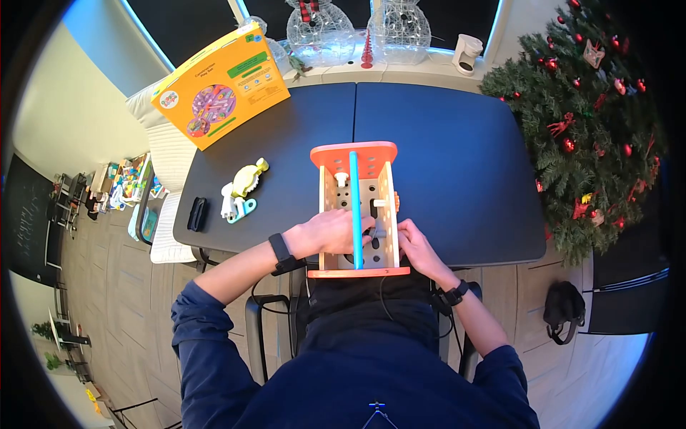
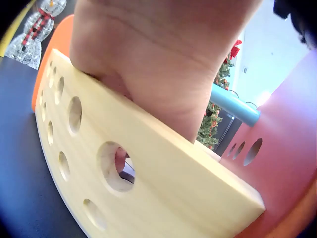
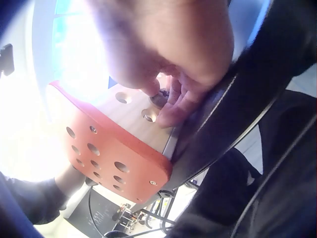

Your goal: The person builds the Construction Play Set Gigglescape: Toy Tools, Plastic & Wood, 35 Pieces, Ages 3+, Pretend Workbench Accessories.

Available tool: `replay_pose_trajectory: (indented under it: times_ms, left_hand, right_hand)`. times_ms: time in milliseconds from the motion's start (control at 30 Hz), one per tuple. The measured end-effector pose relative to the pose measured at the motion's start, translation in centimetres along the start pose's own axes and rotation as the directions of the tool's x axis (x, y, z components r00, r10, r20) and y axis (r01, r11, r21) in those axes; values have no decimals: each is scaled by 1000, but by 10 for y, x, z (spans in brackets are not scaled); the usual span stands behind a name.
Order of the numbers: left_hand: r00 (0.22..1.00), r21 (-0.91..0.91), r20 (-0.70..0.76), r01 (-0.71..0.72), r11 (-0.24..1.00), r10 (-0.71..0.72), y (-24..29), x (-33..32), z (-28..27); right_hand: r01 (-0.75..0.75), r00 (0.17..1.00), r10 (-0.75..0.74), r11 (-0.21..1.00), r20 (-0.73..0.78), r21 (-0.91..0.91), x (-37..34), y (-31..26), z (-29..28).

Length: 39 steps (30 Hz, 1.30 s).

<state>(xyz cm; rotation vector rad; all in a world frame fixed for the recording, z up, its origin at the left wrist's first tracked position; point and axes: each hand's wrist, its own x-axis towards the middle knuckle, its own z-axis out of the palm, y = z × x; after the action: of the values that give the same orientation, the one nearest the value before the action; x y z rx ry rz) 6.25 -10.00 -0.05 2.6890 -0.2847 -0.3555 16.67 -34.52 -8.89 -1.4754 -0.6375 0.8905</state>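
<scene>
A wooden toy toolbox [image 1: 388, 187] with orange-red end panels and a blue rod handle [image 1: 356, 200] stands at the table's near edge. My left hand [image 1: 332, 232] reaches over its left wall and under the rod, fingertips at a grey bolt [image 1: 381, 233] by the inside of the right wall. In the left wrist view, the palm covers most of the fingers behind the holed wall [image 2: 143, 148]. Outside the right wall, my right hand [image 1: 420, 250] pinches a small dark round piece [image 3: 159, 99] at a hole; the fingers partly hide it.
Inside the box, a white peg [image 1: 341, 179] stands at far left, and another light peg [image 1: 383, 203] crosses the right wall. Left on the table lie a green-and-white toy [image 1: 246, 182] and a black case [image 1: 198, 214]. A yellow box [image 1: 221, 86] stands behind; a decorated tree [image 1: 579, 136] is at right.
</scene>
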Motion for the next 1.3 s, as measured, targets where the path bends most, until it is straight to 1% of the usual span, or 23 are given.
replay_pose_trajectory:
  times_ms: [233,333,433,533,633,700,733,833,933,1033,1100,1233,1300]
  left_hand:
    - [998,17,-61,26,1000,-25,2,-2,3]
    - [995,41,-14,96,995,-95,7,-1,0]
    - [994,76,26,107,991,-109,10,-1,-4]
    - [990,46,71,122,991,-125,16,-1,-13]
    - [990,-24,114,88,996,-85,15,0,-19]
    - [988,-78,125,103,992,-93,17,1,-24]
    - [987,-105,131,111,988,-97,19,0,-26]
    - [989,-128,127,98,987,-81,12,-1,-24]
    - [979,-145,149,160,976,-139,13,-1,-23]
    - [990,-103,85,117,988,-109,6,0,-14]
    - [991,-52,64,121,991,-118,6,0,-10]
    - [994,51,52,94,994,-97,4,1,-7]
    - [996,47,48,76,996,-78,3,1,-7]
  right_hand:
    - [-53,999,53,998,-6,-22,2,-3,-1]
    - [-60,998,59,997,-8,-44,2,-8,-1]
    - [-67,998,67,997,-10,-35,1,-8,0]
    - [-71,997,71,997,-4,-30,1,-8,0]
    - [-60,998,60,998,-3,-29,1,-8,0]
    - [-40,999,40,999,11,-11,1,-3,-1]
    - [-37,999,37,999,17,-29,1,-3,-1]
    - [-31,998,33,998,45,-60,-1,-7,-1]
    - [-41,996,43,998,73,-41,-5,-13,-2]
    - [-57,994,58,998,94,-20,-10,-25,0]
    - [-75,991,73,997,112,11,-11,-30,0]
    - [-10,998,19,990,61,-142,-10,-19,6]
    - [10,999,-1,976,43,-218,-11,-17,8]
